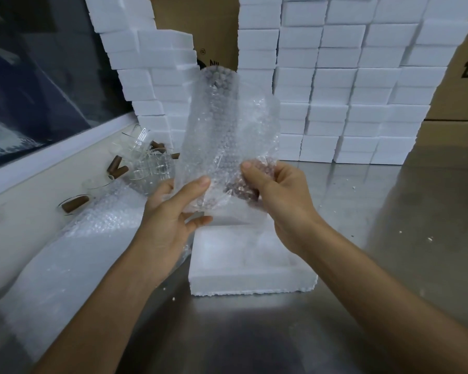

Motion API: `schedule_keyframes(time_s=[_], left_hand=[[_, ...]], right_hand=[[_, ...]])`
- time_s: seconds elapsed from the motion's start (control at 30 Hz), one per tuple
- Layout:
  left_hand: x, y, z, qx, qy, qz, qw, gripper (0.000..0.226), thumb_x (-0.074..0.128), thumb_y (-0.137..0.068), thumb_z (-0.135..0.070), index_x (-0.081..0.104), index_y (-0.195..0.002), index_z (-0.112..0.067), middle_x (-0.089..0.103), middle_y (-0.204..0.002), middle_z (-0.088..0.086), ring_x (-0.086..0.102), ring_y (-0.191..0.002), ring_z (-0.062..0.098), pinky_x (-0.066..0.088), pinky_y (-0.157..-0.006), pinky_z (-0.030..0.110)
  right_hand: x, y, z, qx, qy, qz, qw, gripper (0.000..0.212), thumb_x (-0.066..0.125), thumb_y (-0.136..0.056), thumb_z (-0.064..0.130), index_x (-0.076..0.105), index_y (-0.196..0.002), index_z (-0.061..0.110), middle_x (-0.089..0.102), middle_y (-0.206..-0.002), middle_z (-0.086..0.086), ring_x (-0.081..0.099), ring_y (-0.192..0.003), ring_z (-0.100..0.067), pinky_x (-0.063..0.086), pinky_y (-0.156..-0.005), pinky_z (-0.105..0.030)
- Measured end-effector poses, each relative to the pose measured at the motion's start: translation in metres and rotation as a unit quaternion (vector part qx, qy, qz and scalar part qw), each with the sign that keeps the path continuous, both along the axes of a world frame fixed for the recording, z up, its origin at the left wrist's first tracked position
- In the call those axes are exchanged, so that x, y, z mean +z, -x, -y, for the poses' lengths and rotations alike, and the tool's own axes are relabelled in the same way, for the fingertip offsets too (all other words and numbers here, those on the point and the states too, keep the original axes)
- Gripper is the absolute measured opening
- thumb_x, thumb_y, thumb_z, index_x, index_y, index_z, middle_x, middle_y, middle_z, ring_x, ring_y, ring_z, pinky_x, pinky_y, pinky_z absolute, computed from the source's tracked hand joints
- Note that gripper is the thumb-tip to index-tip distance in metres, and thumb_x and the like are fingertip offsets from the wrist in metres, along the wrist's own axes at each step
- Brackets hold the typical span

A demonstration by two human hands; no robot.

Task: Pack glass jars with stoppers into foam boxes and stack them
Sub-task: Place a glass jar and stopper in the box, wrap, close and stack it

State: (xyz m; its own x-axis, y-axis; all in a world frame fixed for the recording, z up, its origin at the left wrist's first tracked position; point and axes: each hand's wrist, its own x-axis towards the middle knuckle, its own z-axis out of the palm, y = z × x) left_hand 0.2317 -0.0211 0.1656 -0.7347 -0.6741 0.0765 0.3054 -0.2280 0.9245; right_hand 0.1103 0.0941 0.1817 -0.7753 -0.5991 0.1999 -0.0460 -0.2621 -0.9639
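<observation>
Both hands hold a clear bubble-wrap sheet (222, 130) upright above an open white foam box (251, 265) on the steel table. My left hand (170, 214) pinches the sheet's lower left edge. My right hand (278, 195) grips its lower right part, where something brownish, apparently a stopper, shows through the wrap. A cluster of glass jars (149, 160) with brown stoppers (116, 168) lies at the left by the wall. One jar (75, 203) with a stopper inside lies on its side nearer me.
Stacks of closed white foam boxes (349, 85) fill the back, with a leaning pile (149, 63) at back left. Cardboard cartons (459, 76) stand behind them. A pile of bubble wrap (73, 252) covers the table's left side. Foam crumbs dot the steel surface (416, 211).
</observation>
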Motion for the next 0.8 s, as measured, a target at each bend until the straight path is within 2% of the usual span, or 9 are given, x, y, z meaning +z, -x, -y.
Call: schedule_keyframes(time_s=[0.1, 0.2, 0.37, 0.47, 0.57, 0.63, 0.67, 0.73, 0.8], left_hand=[[-0.0008, -0.001, 0.0012, -0.027, 0.027, 0.011, 0.999, 0.066, 0.084, -0.055, -0.035, 0.068, -0.117, -0.019, 0.074, -0.112, 0.0, 0.07, -0.103, 0.02, 0.058, -0.073, 0.034], [-0.0007, -0.0029, 0.0026, -0.05, 0.022, 0.007, 0.998, 0.059, 0.084, -0.057, -0.033, 0.071, -0.112, -0.017, 0.074, -0.111, 0.002, 0.071, -0.102, 0.021, 0.059, -0.074, 0.036], [-0.0006, -0.0029, -0.0002, -0.061, 0.016, 0.011, 0.998, 0.049, 0.08, -0.07, -0.03, 0.071, -0.117, -0.014, 0.072, -0.117, 0.008, 0.07, -0.106, 0.026, 0.06, -0.076, 0.039], [0.0011, -0.0025, -0.0022, -0.057, 0.014, 0.005, 0.998, 0.057, 0.079, -0.073, -0.03, 0.065, -0.126, -0.013, 0.071, -0.122, 0.007, 0.068, -0.111, 0.026, 0.059, -0.084, 0.042], [0.002, -0.0032, -0.0018, -0.043, 0.012, 0.013, 0.999, 0.061, 0.08, -0.072, -0.032, 0.064, -0.128, -0.012, 0.07, -0.122, 0.007, 0.067, -0.112, 0.027, 0.057, -0.09, 0.046], [0.0015, -0.0038, -0.0007, -0.031, 0.014, 0.022, 0.999, 0.058, 0.08, -0.073, -0.033, 0.065, -0.125, -0.012, 0.071, -0.12, 0.007, 0.068, -0.111, 0.027, 0.055, -0.093, 0.048], [0.0014, -0.0039, -0.0002, -0.027, 0.014, 0.024, 0.999, 0.058, 0.08, -0.073, -0.033, 0.065, -0.125, -0.013, 0.071, -0.12, 0.006, 0.068, -0.11, 0.027, 0.054, -0.093, 0.048], [0.0014, -0.0043, 0.0004, -0.022, 0.015, 0.022, 0.999, 0.059, 0.078, -0.071, -0.032, 0.064, -0.126, -0.015, 0.071, -0.12, 0.005, 0.068, -0.111, 0.026, 0.055, -0.091, 0.047], [0.0014, -0.0045, 0.0002, -0.024, 0.019, 0.022, 0.999, 0.057, 0.077, -0.071, -0.031, 0.065, -0.125, -0.016, 0.071, -0.12, 0.005, 0.068, -0.111, 0.026, 0.055, -0.088, 0.045]], right_hand=[[-0.0033, 0.0035, 0.0007, -0.026, 0.011, -0.024, 0.999, 0.004, 0.07, -0.091, 0.019, 0.073, -0.09, 0.017, 0.073, -0.074, 0.003, 0.072, -0.072, -0.014, 0.05, -0.055, -0.017], [-0.0039, 0.0044, 0.0008, -0.035, 0.019, -0.046, 0.998, 0.004, 0.07, -0.091, 0.016, 0.073, -0.087, 0.017, 0.073, -0.071, 0.005, 0.071, -0.066, -0.009, 0.052, -0.054, -0.017], [-0.0094, 0.0045, 0.0033, -0.068, 0.008, -0.087, 0.994, 0.006, 0.07, -0.091, 0.018, 0.073, -0.088, 0.014, 0.075, -0.08, -0.006, 0.073, -0.078, -0.025, 0.062, -0.072, -0.043], [-0.0099, 0.0053, 0.0023, -0.075, 0.002, -0.095, 0.993, 0.003, 0.07, -0.09, 0.019, 0.07, -0.09, 0.016, 0.074, -0.081, -0.006, 0.072, -0.079, -0.024, 0.061, -0.07, -0.039], [-0.0112, 0.0062, 0.0009, -0.12, -0.015, -0.128, 0.984, 0.026, 0.072, -0.087, 0.026, 0.055, -0.107, 0.026, 0.07, -0.096, 0.003, 0.069, -0.081, -0.009, 0.057, -0.07, -0.027], [-0.0088, 0.005, -0.0022, -0.195, -0.019, -0.248, 0.949, 0.039, 0.071, -0.088, 0.028, 0.047, -0.118, 0.026, 0.059, -0.111, 0.009, 0.06, -0.093, -0.002, 0.05, -0.075, -0.017], [-0.0069, 0.0045, -0.004, -0.225, -0.011, -0.327, 0.918, 0.04, 0.07, -0.088, 0.025, 0.047, -0.121, 0.021, 0.055, -0.116, 0.008, 0.057, -0.1, -0.004, 0.047, -0.08, -0.017], [-0.0055, 0.0038, -0.0061, -0.237, 0.001, -0.457, 0.857, 0.035, 0.067, -0.089, 0.019, 0.054, -0.12, 0.011, 0.056, -0.116, 0.003, 0.054, -0.107, -0.01, 0.044, -0.089, -0.023], [-0.0048, 0.0012, -0.0064, -0.208, -0.013, -0.515, 0.832, 0.034, 0.064, -0.09, 0.023, 0.058, -0.121, 0.01, 0.061, -0.119, 0.002, 0.055, -0.112, -0.012, 0.043, -0.095, -0.029]])
